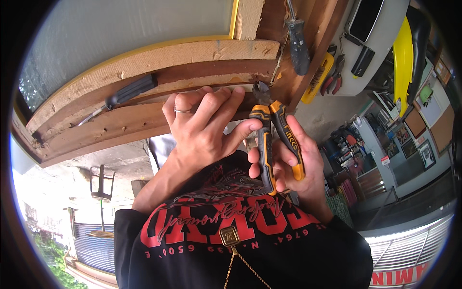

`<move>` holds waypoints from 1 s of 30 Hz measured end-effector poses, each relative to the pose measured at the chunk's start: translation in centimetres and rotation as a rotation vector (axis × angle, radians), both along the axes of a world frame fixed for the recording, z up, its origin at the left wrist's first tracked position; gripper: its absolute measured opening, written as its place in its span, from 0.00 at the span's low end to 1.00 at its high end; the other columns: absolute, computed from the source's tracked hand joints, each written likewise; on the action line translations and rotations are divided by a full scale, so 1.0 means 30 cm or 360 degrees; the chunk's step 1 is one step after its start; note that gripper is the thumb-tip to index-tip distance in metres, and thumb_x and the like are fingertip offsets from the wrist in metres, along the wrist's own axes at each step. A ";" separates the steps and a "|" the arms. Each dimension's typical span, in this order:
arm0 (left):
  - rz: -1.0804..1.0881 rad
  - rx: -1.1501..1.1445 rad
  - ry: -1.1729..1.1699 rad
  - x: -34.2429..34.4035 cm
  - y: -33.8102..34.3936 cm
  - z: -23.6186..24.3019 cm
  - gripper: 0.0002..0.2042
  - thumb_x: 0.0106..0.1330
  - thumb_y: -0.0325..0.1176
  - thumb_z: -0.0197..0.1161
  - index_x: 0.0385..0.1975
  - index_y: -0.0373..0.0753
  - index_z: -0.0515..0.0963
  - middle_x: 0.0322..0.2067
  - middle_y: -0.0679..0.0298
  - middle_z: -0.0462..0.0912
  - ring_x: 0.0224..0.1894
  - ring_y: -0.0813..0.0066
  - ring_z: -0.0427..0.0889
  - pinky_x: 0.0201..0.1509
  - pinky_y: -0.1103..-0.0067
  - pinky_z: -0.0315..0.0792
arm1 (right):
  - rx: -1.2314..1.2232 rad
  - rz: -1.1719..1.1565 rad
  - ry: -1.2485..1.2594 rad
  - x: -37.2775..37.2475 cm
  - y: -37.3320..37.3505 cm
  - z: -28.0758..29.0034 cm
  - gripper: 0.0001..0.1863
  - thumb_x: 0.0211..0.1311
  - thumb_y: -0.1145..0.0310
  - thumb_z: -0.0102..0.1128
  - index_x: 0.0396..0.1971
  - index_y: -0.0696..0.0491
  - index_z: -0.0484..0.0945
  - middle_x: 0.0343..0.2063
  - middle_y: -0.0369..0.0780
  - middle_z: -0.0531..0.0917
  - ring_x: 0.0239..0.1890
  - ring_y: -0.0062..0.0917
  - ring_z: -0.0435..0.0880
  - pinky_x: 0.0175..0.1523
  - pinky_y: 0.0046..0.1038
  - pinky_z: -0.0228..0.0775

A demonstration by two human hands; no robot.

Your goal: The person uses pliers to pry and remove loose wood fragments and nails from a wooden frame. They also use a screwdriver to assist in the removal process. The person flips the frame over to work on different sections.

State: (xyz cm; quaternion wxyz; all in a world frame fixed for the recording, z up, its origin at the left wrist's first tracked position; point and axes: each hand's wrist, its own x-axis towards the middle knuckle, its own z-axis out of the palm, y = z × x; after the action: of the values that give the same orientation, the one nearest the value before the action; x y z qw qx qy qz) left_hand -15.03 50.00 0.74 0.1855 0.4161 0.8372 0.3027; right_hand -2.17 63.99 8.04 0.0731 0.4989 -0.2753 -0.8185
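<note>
My right hand (308, 161) is wrapped round a pair of diagonal cutters (266, 149) with black and orange handles. Their metal jaws point away from me and meet the wooden frame (110, 127) near its inner corner; whether they bite on anything is too small to tell. On the frame's near rail lie the bent, spread fingers of my left hand (202, 120), a ring on one of them. Its thumb reaches across to the left handle of the cutters.
A dark-handled screwdriver (132, 91) lies on the rail left of my hand. Another screwdriver (298, 48) rests on the frame's right side. Beyond it are a yellow brush (319, 79), red-handled pliers (333, 79) and a phone (365, 19). A pane (144, 29) fills the frame.
</note>
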 end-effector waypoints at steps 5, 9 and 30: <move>-0.0003 -0.0003 -0.0031 0.017 -0.004 -0.009 0.24 0.54 0.59 0.60 0.41 0.48 0.83 0.35 0.76 0.78 0.40 0.74 0.69 0.49 0.75 0.56 | 0.0038 0.0146 -0.0090 -0.022 0.018 0.012 0.38 0.69 0.40 0.27 0.29 0.62 0.75 0.42 0.61 0.76 0.43 0.56 0.78 0.24 0.39 0.83; 0.0022 0.0055 0.0027 0.013 0.001 -0.020 0.24 0.51 0.59 0.61 0.39 0.46 0.81 0.35 0.75 0.76 0.39 0.75 0.71 0.42 0.76 0.61 | 0.0070 0.0315 -0.0186 -0.049 0.040 0.020 0.36 0.68 0.40 0.28 0.34 0.60 0.75 0.39 0.60 0.78 0.39 0.53 0.81 0.22 0.36 0.83; 0.0102 -0.0028 0.0109 0.058 0.003 -0.011 0.29 0.43 0.60 0.69 0.42 0.47 0.82 0.34 0.73 0.77 0.40 0.71 0.72 0.51 0.73 0.58 | 0.0980 0.1892 -0.0136 -0.040 0.092 -0.023 0.35 0.68 0.41 0.36 0.13 0.54 0.73 0.25 0.47 0.82 0.22 0.26 0.83 0.14 0.14 0.54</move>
State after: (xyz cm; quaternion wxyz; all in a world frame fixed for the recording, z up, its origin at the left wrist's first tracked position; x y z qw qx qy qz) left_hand -13.29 50.10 0.43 0.1506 0.3976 0.8585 0.2867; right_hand -3.38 66.75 7.34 0.3551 0.5956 0.2897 -0.6597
